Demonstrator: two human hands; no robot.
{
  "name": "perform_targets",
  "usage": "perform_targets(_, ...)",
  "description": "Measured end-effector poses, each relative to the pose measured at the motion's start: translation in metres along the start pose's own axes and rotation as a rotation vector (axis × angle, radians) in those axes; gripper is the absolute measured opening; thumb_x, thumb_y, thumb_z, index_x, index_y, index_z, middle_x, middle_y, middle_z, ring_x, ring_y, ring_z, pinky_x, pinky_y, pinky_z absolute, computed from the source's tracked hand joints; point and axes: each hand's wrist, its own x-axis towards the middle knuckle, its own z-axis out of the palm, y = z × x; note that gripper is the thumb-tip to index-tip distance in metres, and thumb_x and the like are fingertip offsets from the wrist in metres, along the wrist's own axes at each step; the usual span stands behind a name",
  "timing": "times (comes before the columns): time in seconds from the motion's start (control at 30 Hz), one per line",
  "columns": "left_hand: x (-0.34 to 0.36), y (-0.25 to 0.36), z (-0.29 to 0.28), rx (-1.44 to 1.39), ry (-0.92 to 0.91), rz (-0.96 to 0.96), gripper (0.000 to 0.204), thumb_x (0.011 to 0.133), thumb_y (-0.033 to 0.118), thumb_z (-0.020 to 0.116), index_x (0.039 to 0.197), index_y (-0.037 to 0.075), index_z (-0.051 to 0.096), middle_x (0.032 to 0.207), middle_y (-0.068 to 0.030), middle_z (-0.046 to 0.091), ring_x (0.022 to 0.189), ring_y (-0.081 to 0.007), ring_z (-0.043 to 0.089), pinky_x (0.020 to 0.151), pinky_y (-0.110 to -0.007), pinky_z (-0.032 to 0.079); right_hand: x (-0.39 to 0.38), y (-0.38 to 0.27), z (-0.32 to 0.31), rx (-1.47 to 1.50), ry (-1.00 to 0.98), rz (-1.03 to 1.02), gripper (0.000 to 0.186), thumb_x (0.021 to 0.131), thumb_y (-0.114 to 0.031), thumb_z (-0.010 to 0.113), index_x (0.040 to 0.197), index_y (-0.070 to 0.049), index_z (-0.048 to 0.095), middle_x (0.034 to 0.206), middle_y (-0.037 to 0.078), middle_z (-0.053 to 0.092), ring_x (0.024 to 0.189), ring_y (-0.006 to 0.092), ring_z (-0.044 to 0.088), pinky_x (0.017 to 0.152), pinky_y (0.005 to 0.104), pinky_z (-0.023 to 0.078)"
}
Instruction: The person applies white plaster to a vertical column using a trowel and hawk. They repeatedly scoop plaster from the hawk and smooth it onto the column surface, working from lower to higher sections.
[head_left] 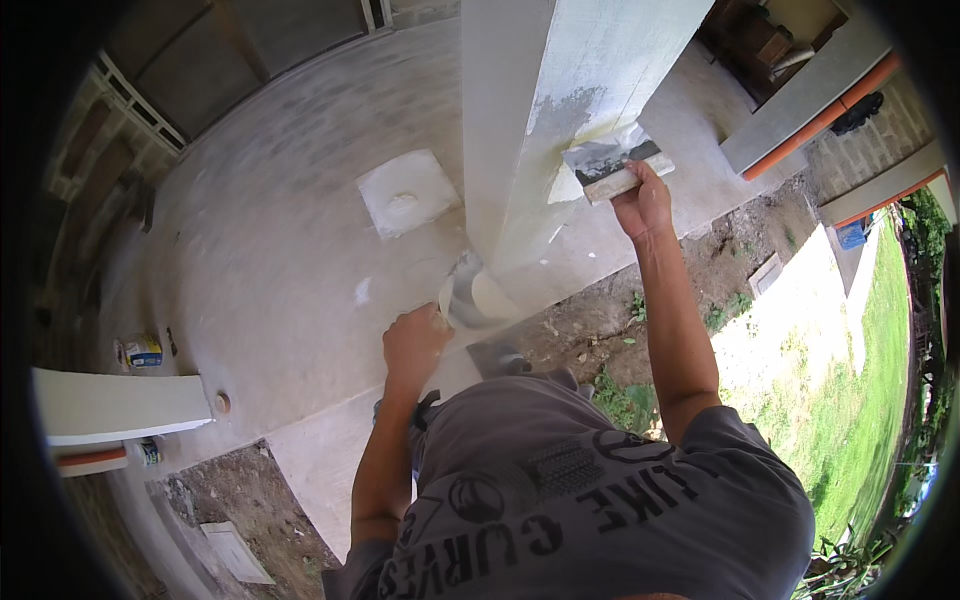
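Observation:
My right hand [643, 205] is closed on the pale handle of a wide putty knife [602, 160]. Its dark blade, smeared with white paste, lies against the right-hand face of a white square column [503, 130]. Grey damp-looking patches and wet paste show on the column around the blade. Lower down, near the column's foot, my left hand [417, 345] is wrapped round a second flat blade tool [478, 297], which carries whitish paste and is blurred. Its exact kind is hard to make out.
On the concrete floor lies a white square board [385, 190] with a lump of paste. A can [140, 350] stands at the left by another white column [120, 410]. A soil strip [590, 325] borders the floor, with grass [830, 420] beyond at the right.

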Motion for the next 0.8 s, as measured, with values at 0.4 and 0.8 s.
perform_targets(0.4,-0.029,-0.023,0.018,0.077,0.012,-0.097,0.036,0.083,0.035,0.085,0.104,0.007,0.078,0.097,-0.0211,0.079,0.097,-0.0446,0.075,0.086,-0.054,0.058,0.092,0.135,-0.189,0.077,0.472,0.301,0.05,0.099,-0.004,0.06,0.148,-0.002,0.05,0.154,0.021,0.055,0.142,0.0431,0.055,0.117,0.0705,0.044)
perform_targets(0.8,-0.002,-0.005,0.028,0.093,-0.006,0.098,0.025,0.089,0.032,0.076,0.1,0.01,0.075,0.099,-0.0157,0.079,0.099,-0.0423,0.074,0.084,-0.053,0.058,0.038,-0.112,0.108,-0.136,0.179,-0.208,0.042,0.095,-0.01,0.067,0.133,0.004,0.054,0.131,0.022,0.059,0.122,0.0389,0.061,0.108,0.0617,0.053)
